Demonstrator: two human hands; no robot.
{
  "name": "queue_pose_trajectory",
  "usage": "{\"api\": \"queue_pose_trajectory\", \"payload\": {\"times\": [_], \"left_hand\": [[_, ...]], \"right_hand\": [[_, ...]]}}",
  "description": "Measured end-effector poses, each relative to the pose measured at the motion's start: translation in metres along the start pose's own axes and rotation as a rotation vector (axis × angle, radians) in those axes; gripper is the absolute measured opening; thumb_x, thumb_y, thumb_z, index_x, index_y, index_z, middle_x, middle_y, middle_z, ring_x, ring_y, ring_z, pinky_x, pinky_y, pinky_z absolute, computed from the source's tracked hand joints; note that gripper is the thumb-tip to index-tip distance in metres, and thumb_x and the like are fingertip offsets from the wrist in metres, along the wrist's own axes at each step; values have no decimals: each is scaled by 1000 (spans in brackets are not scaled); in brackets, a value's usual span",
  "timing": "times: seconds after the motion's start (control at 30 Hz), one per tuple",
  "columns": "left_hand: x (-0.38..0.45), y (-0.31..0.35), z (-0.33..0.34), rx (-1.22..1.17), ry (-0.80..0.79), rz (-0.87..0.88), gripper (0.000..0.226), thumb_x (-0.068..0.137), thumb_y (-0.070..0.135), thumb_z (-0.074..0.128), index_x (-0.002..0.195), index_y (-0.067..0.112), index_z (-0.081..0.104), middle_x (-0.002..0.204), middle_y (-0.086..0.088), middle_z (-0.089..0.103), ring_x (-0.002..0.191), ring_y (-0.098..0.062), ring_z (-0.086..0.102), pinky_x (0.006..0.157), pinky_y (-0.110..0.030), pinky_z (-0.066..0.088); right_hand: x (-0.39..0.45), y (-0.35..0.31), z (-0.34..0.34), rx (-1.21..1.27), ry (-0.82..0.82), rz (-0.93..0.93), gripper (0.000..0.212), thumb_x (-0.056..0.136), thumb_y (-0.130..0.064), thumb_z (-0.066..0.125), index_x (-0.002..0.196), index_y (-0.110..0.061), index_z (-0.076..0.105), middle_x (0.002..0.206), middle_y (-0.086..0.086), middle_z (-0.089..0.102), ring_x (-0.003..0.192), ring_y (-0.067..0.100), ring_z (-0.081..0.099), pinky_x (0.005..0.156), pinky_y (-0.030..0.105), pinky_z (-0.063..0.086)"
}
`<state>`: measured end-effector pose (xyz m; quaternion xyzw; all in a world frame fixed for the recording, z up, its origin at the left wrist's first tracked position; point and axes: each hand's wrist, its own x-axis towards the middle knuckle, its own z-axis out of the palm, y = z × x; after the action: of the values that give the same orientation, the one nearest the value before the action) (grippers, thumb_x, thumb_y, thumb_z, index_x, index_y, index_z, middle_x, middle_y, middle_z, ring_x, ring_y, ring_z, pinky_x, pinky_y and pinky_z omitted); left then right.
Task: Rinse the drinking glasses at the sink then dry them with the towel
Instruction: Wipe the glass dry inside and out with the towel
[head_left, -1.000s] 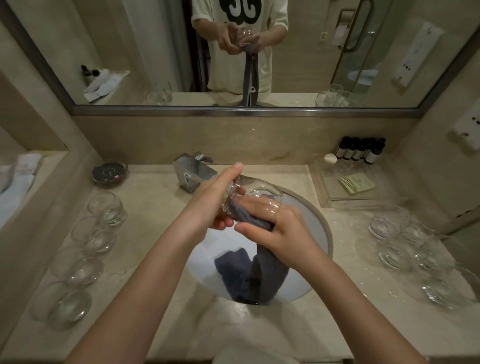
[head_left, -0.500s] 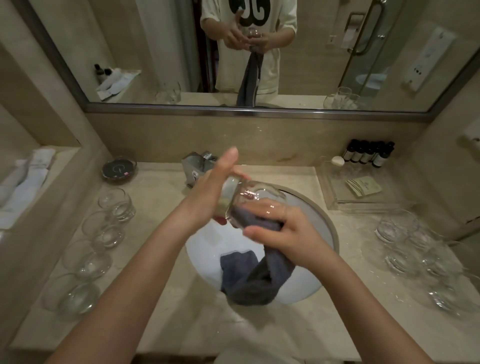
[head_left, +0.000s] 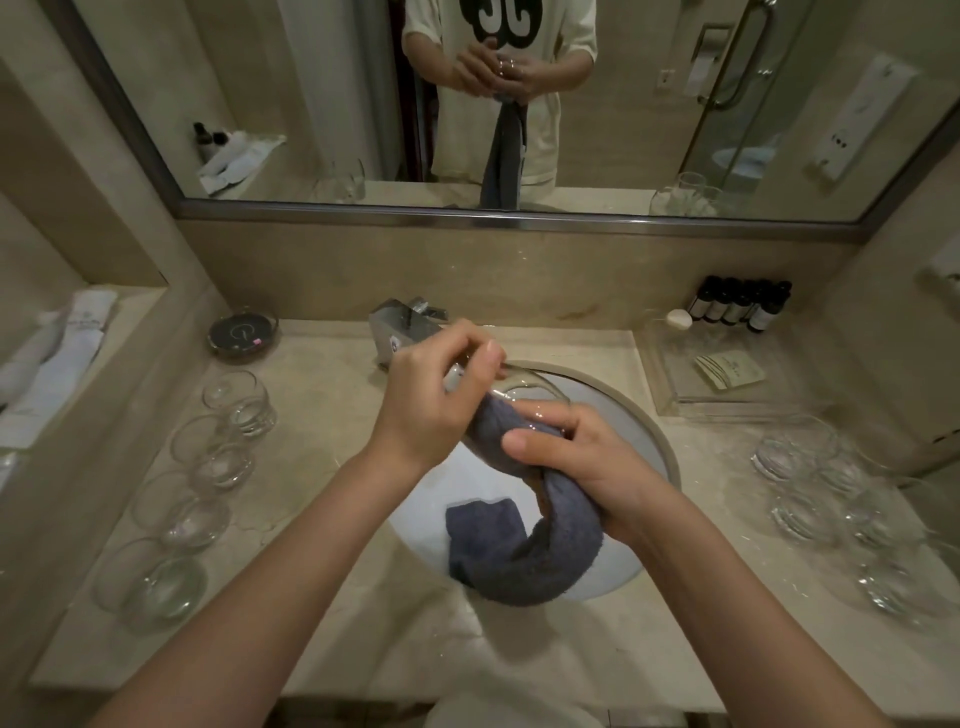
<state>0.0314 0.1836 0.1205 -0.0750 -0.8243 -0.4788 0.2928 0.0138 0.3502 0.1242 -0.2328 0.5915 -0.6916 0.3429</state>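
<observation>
Towel (head_left: 524, 551) inside held glass (head_left: 519, 395)

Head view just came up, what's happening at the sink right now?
A person is drying a drinking glass over the sink. The left hand grips the glass while the right hand pushes the grey towel into it; the towel's tail hangs into the basin. Four glasses stand on the counter to the left, and a cluster of glasses sits on the right.

A beige marble counter (head_left: 332, 519) runs under a wide metal-framed mirror (head_left: 291, 93) — matching stone lines the walls. A recessed shelf (head_left: 119, 312) opens at left, 5 dark bottles (head_left: 740, 306) stand at the back right, and the light is dim and warm.
</observation>
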Motion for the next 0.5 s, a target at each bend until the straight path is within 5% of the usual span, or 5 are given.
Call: {"api": "queue_pose_trajectory", "payload": {"times": [0.1, 0.17, 0.33, 0.4, 0.5], "left_hand": [[9, 13, -2, -231, -164, -789, 48, 87, 64, 44, 89, 21, 66, 84, -1, 70, 71, -20, 67, 61, -32, 53], [11, 19, -7, -324, -266, -1025, 48, 88, 65, 45, 88, 22, 65, 73, 2, 67, 53, -17, 61, 47, -23, 44], [0, 11, -5, -292, -62, -667, 34, 82, 46, 64, 79, 12, 60, 61, 1, 58, 40, -15, 51, 35, -21, 33], [-10, 4, -5, -270, 17, -391, 31, 79, 46, 60, 82, 16, 61, 68, 5, 63, 53, -11, 60, 43, -24, 42], [-22, -5, -8, -162, 39, -30, 22, 83, 38, 56, 89, 17, 60, 78, 4, 64, 72, -19, 64, 64, -26, 49]], "right_hand": [[4, 11, 0, -485, 188, -231, 39, 77, -22, 71, 116, -17, 70, 108, -5, 72, 103, 5, 64, 91, 20, 47], [5, 16, 2, -866, 197, -358, 43, 79, -39, 67, 120, -25, 68, 119, -11, 67, 111, 3, 60, 95, 21, 45], [6, 15, 9, -620, 157, -239, 38, 78, -26, 73, 115, -23, 71, 114, -12, 69, 109, 1, 61, 92, 18, 45], [5, 10, 9, -264, 61, -86, 36, 76, -11, 77, 111, -17, 72, 108, -5, 73, 104, 6, 65, 88, 18, 47], [4, 17, 3, 96, -55, 106, 60, 60, -32, 88, 113, -10, 70, 108, 9, 72, 102, 18, 65, 92, 29, 50]]}}
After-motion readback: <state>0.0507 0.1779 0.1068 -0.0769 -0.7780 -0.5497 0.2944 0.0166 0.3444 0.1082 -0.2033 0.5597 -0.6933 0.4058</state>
